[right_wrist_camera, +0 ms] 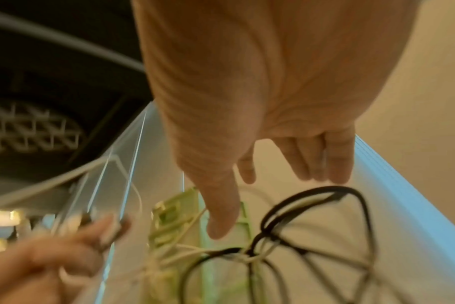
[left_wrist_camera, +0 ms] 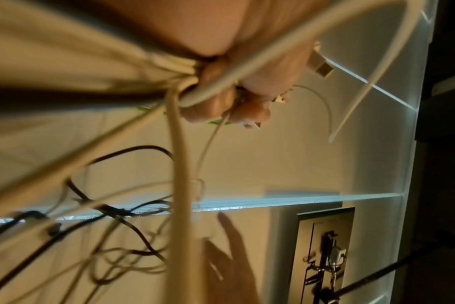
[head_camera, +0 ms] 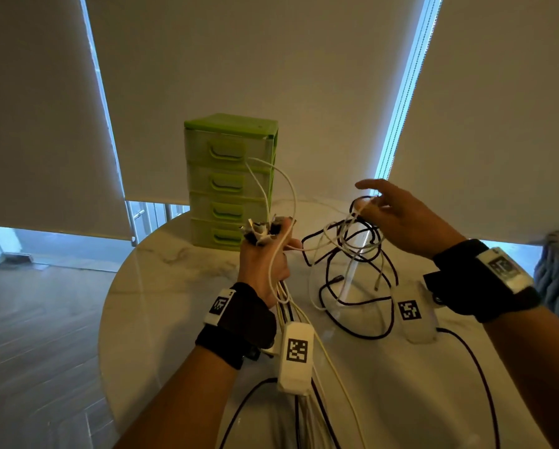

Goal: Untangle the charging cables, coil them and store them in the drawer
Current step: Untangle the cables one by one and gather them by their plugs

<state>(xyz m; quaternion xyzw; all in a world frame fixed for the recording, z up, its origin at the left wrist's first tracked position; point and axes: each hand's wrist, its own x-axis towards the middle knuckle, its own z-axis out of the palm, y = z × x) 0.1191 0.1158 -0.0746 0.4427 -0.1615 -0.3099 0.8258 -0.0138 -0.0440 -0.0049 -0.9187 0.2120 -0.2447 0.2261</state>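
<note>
Two hands work above a round marble table (head_camera: 181,306). The left hand (head_camera: 265,260) is clenched around a bundle of white cables (head_camera: 283,296), with their plug ends (head_camera: 262,230) sticking up out of the top of the fist and the long tails hanging down past the wrist. One white loop (head_camera: 281,179) arcs up above this hand. The right hand (head_camera: 401,215) is raised off to the side of the left, fingers spread and fairly straight; a loop of the tangle seems to hang from its thumb side, but whether it actually pinches a strand I cannot tell. Below and between the hands hangs a knot of black and white cables (head_camera: 352,241), trailing onto the table. Just beyond the left hand stands a green chest of drawers (head_camera: 229,176), all four drawers pushed in.
</note>
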